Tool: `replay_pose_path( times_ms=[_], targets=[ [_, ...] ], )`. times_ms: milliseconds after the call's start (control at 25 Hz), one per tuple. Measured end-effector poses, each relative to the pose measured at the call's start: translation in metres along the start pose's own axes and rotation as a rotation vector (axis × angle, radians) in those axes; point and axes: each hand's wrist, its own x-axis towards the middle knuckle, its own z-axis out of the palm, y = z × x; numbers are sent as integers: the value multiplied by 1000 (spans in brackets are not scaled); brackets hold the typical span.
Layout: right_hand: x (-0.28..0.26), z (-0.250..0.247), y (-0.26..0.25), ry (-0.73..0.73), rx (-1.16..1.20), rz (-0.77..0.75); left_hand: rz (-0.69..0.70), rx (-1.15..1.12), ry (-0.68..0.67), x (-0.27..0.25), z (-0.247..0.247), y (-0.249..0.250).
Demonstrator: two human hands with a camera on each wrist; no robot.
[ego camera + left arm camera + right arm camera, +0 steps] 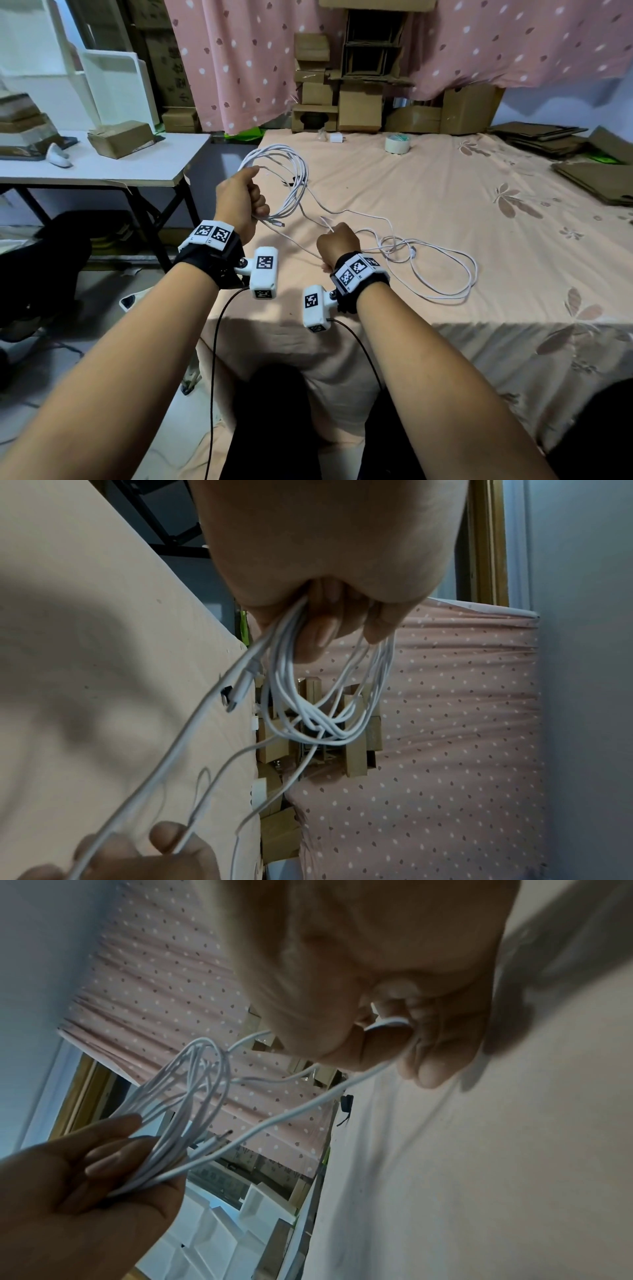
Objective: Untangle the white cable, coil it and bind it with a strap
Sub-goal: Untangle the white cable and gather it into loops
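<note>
My left hand point(239, 202) is raised above the bed's left edge and grips several coiled loops of the white cable point(287, 174); the loops point(325, 704) hang from its curled fingers, and a plug end point(240, 693) sticks out beside them. My right hand point(337, 246) is lower and to the right, fist closed round a single strand of the same cable point(387, 1023). The loose remainder point(442, 270) lies in wide curls on the peach bedsheet point(445, 212) to the right of that hand. A small black strap-like piece point(346, 1104) lies on the sheet further out.
A roll of tape point(396, 144) and a white charger block point(337, 137) sit at the far side of the bed. Cardboard boxes point(359, 106) are stacked against the pink curtain. A white table point(102, 164) with a box stands to the left. Flattened cardboard point(596, 171) lies at far right.
</note>
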Motion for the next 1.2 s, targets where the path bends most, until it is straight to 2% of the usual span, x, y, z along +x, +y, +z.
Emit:
replay_pose_path(
  times_ms=[160,280,400,600,720,840,960,1040,1200],
  targets=[
    [-9,-4,-7,70,-51,-38,-44,7,-49,3,-1,-8],
    [-8,-8,-5,66,-245,-59,-84,-8,-149,5,-2,-11],
    [-4,-5,-4,-12,-480,-135,-127,-87,-223,4,0,-11],
    [-12,-2,-10,-137,-644,-172,-175,-175,-287,6,-2,-13],
    [-16,-4,-18,-148,-749,-255,-188,-227,-312,7,-2,-16],
    [-22,-2,-35,-147,-593,-381,-195,-224,-331,5,-3,-19],
    [-29,5,-44,-160,-82,-400,-205,-227,-380,5,-5,-20],
    [-31,8,-43,-195,134,-387,-205,-278,-383,7,-6,-21],
    [-33,10,-36,-269,163,-419,-188,-281,-350,13,-9,-25]
  ],
)
